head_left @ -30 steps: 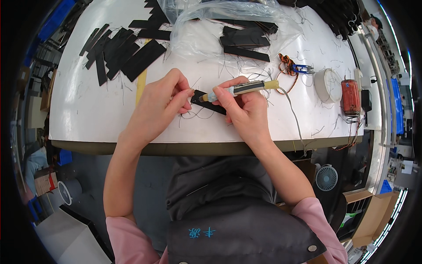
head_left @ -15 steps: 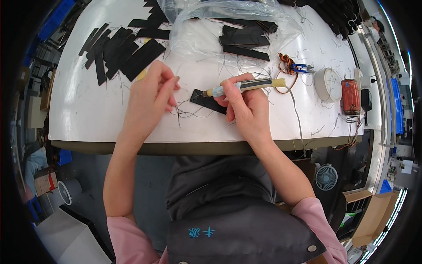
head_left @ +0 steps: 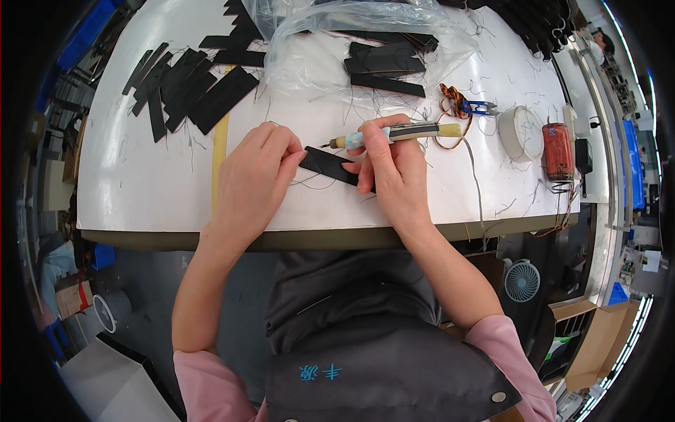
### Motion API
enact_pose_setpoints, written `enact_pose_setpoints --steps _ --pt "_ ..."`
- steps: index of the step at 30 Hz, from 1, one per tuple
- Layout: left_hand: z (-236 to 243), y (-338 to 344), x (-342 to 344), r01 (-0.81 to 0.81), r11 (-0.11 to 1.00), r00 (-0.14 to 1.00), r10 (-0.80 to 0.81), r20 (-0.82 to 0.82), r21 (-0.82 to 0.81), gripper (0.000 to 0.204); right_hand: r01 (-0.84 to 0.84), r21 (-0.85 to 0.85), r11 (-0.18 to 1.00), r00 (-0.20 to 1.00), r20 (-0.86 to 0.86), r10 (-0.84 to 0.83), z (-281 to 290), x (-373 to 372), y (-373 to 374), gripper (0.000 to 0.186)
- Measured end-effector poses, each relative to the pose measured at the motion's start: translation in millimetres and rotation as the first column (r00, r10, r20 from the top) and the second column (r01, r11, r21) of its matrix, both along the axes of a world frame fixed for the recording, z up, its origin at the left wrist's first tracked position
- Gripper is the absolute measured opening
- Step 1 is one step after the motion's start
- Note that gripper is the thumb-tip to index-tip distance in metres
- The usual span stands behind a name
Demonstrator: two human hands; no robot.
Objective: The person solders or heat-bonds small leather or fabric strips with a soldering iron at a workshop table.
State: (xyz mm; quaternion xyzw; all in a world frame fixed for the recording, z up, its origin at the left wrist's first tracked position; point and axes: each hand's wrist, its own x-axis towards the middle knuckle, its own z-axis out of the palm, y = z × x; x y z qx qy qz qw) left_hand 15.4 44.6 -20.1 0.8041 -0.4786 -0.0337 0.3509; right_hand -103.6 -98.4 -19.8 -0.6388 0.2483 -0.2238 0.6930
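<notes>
My left hand [head_left: 254, 181] is closed at the left end of a black strip [head_left: 327, 163], thumb and fingertips pinched together; what they hold is too small to make out. My right hand [head_left: 397, 172] grips a taped, corded pen-like tool [head_left: 429, 131] with a fine metal tip, which is above the strip's left end. Lower fingers of the right hand touch the strip. Thin black threads [head_left: 316, 184] lie around it on the white table top [head_left: 133, 190].
Piles of black strips [head_left: 225, 91] lie behind, some on a clear plastic bag [head_left: 302, 63]. At right are blue snips [head_left: 478, 107] with an orange-black cord, a white roll [head_left: 520, 130] and a red cylinder [head_left: 559, 151]. A person [head_left: 598, 42] is at the far right.
My left hand moved up and away from the strip, then back down to its left end. The tool in my right hand has lifted, and its tip has moved above the strip.
</notes>
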Motion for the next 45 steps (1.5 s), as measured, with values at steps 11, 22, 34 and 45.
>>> enact_pose_setpoints --steps 11,22,34,45 --pt "5.1 -5.8 2.3 -0.003 1.0 1.0 0.003 0.031 0.021 0.011 -0.096 -0.108 0.989 0.99 -0.118 0.083 1.7 -0.1 -1.3 0.023" --pt "-0.2 -5.0 2.9 -0.037 0.999 0.999 0.037 -0.021 -0.004 0.01 -0.047 -0.092 0.995 0.995 -0.087 0.039 -0.9 0.9 0.0 0.021" --pt "13.3 -5.1 15.3 0.108 0.993 0.966 -0.092 -0.24 0.052 0.022 0.192 0.05 0.98 0.952 0.235 -0.198 3.9 -9.8 -5.4 0.03" --pt "6.4 18.3 -14.7 0.095 0.991 0.987 -0.081 0.14 -0.095 0.026 0.079 0.078 0.994 0.988 0.125 -0.088 -1.7 -17.5 -8.9 0.022"
